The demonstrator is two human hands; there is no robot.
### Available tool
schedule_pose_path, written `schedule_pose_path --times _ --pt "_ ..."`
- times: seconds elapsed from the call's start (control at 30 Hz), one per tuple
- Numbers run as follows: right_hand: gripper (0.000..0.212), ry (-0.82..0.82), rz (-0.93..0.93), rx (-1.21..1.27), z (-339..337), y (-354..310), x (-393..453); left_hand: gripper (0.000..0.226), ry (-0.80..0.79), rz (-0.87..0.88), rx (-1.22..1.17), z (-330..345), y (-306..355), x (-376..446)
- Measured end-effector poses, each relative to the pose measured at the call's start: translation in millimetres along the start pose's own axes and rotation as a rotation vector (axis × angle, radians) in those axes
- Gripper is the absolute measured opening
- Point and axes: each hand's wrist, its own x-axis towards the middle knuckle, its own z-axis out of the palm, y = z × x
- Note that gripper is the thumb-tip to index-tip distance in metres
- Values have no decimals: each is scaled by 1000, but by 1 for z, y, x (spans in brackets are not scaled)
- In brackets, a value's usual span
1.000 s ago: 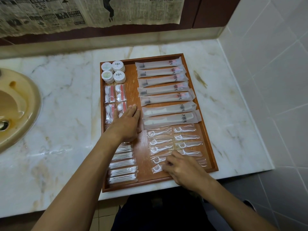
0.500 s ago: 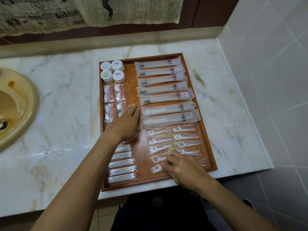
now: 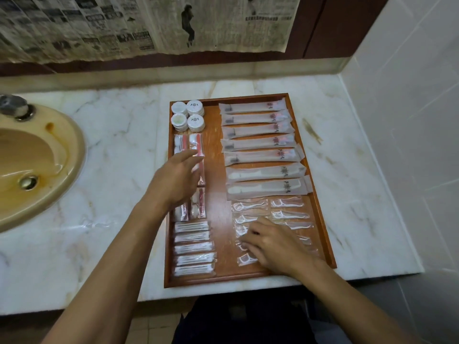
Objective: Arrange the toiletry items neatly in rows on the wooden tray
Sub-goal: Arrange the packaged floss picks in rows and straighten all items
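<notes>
Since a second ago the left hand (image 3: 177,177) has slid from the bare wood in the middle of the wooden tray (image 3: 323,219) over to the left column, and now lies above the red-and-white sachets (image 3: 196,145) with its fingers straight and spread, gripping nothing; blur hides whether the fingertips actually touch the packets. The right hand (image 3: 273,247) has barely shifted and rests on the floss picks (image 3: 288,203) in the near right corner, fingers loosely bent and pressing down on the clear wrappers rather than closing around any one, likely to stop the slippery packets sliding while they are nudged into line. Every toiletry item already sits inside the tray, which lies on the marble counter (image 3: 111,145) beside the sink (image 3: 37,165): small round tubs (image 3: 195,108) at the far left corner, the sachets in pairs below them, cotton swab packets (image 3: 193,249) stacked crosswise at the near left, and long frosted sleeves (image 3: 258,142) laid in a ladder down the right side. Grouping by kind keeps the rows even. What seems left is squaring the sachets and the nearest picks, so the job looks close to finished.
</notes>
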Motion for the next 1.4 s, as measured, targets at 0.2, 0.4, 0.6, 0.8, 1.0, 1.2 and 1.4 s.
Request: schedule_pose_path --times 0.2,0.4,0.6,0.8,1.0,1.2,1.4 --pt "24 -34 16 -31 -12 -15 49 41 117 -195 -66 -1 -37 -42" --pt "27 -70 -40 -55 -9 -39 83 64 14 -202 -34 38 -57 -71" --pt "18 -59 -60 -99 7 -54 81 66 8 -204 11 53 -62 -75" --pt "42 -71 -69 -199 18 -63 80 65 29 -192 7 58 -64 -75" --pt "57 -95 -95 -315 26 -66 82 66 23 -192 -35 58 -63 -75" --pt "59 -87 -90 -322 30 -65 80 51 7 -211 -38 59 -63 -75" --pt "59 -103 -87 -320 28 -66 80 52 -4 -208 -42 59 -62 -75"
